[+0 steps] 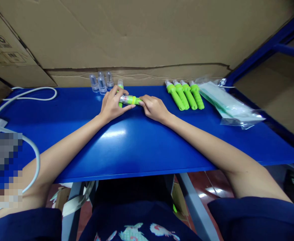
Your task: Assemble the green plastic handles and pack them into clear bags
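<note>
Over the blue table, both hands hold a bright green tube with a clear cap (130, 99), lying roughly level. My left hand (113, 103) is closed round its clear end. At the narrow green end, the fingers of my right hand (154, 107) are pinched. A second green tube (120, 83) with a clear tip is partly hidden behind my left hand. Just left of it stand several clear plastic caps (102, 85). Farther right, several green handle-shaped pieces (184, 95) with clear tips lie side by side.
A clear plastic bag (232, 103) with white and green contents lies at the right of the blue table (142, 147). Cardboard (142, 33) walls the back. At the left, a white cable (38, 160) loops over my forearm. A blue frame post (262, 50) rises at the right.
</note>
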A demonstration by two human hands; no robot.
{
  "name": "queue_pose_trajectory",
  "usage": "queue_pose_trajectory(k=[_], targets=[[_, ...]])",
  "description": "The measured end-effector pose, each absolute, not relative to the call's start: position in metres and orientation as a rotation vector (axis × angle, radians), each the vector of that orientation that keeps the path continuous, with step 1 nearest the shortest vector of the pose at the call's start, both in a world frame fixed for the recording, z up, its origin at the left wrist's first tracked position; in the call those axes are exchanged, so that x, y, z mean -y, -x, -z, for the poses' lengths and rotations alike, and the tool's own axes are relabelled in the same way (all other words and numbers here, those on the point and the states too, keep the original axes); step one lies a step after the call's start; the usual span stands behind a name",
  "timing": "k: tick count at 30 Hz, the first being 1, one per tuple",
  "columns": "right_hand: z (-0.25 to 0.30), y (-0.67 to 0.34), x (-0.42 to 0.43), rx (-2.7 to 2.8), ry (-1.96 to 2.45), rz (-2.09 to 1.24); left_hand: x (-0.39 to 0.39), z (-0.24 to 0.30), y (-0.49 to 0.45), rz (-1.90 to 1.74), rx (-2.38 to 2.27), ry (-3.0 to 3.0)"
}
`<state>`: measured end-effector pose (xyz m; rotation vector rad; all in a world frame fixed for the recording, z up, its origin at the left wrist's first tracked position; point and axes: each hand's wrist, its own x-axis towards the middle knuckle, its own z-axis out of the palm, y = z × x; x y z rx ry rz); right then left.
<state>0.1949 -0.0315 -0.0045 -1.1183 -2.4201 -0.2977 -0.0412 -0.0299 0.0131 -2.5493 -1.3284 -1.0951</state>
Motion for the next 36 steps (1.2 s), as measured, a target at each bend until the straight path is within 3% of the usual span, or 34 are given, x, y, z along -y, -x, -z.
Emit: queue_pose_trajectory(k=[14, 36], targets=[[-0.0018, -0.1894, 0.0398, 2.396, 1.109, 0.084, 0.0278, -0.0106, 0.0399, 1.197, 1.379, 2.524], [0.0013, -0.1939, 0.0330, 2.429, 1.142, 0.273, 0.0270, -0.0100, 0.0420, 1.125, 1.355, 2.518]])
